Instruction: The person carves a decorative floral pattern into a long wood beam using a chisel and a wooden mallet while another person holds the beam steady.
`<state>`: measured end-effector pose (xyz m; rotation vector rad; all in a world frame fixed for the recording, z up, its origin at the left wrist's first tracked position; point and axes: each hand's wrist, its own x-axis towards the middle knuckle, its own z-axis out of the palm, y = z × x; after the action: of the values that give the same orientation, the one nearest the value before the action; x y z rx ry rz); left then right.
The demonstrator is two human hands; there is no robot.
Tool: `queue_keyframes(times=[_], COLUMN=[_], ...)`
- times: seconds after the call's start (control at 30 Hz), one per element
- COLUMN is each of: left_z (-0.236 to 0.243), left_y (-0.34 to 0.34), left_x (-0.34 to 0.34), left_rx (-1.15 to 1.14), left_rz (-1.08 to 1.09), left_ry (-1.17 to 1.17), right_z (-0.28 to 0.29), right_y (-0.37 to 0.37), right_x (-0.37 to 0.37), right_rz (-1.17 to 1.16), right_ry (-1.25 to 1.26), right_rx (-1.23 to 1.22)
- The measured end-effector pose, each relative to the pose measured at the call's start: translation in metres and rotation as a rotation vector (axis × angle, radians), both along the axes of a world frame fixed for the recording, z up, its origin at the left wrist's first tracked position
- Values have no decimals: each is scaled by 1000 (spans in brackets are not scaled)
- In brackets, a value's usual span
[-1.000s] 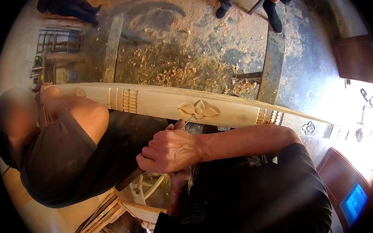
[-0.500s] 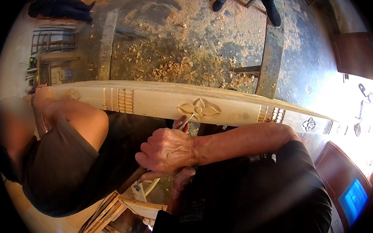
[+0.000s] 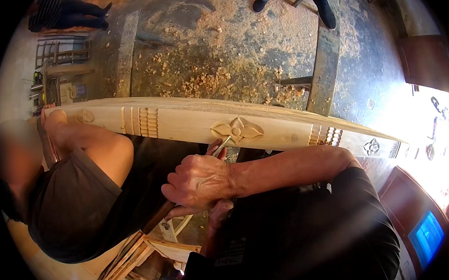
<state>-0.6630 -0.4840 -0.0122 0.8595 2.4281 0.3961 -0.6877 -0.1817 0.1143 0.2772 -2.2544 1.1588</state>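
A person's right hand (image 3: pixel 199 183) is gripping the dark handle of a carving chisel (image 3: pixel 186 191), its metal tip pressing at the lower edge of a 4-petal flower relief (image 3: pixel 237 130) on a long pale wooden beam (image 3: pixel 183 121), while the left hand (image 3: pixel 218 213) is lying mostly hidden under the right, so its grip cannot be told. Compared with 0.5 seconds ago, the hands are sitting a little lower against the flower. A co-worker's hand (image 3: pixel 49 115) is resting on the beam's left end, above a floor littered with wood shavings (image 3: pixel 207 83).
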Motion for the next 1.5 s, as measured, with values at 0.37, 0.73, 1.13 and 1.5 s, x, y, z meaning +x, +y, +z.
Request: queue_keyframes(times=[0.37, 0.73, 1.13, 1.5], left_z=[-5, -16, 13, -20], left_y=[-8, -5, 49, 21], left_x=[-2, -22, -21, -10], left_rx=[-51, -197, 93, 31], left_rz=[-19, -71, -72, -76], left_ry=[7, 19, 34, 78], right_z=[-3, 1, -1, -3], right_y=[-1, 6, 10, 6], right_x=[-1, -8, -12, -8], right_rz=[-1, -54, -26, 13], right_ry=[5, 18, -54, -117], right_rx=[13, -65, -63, 1])
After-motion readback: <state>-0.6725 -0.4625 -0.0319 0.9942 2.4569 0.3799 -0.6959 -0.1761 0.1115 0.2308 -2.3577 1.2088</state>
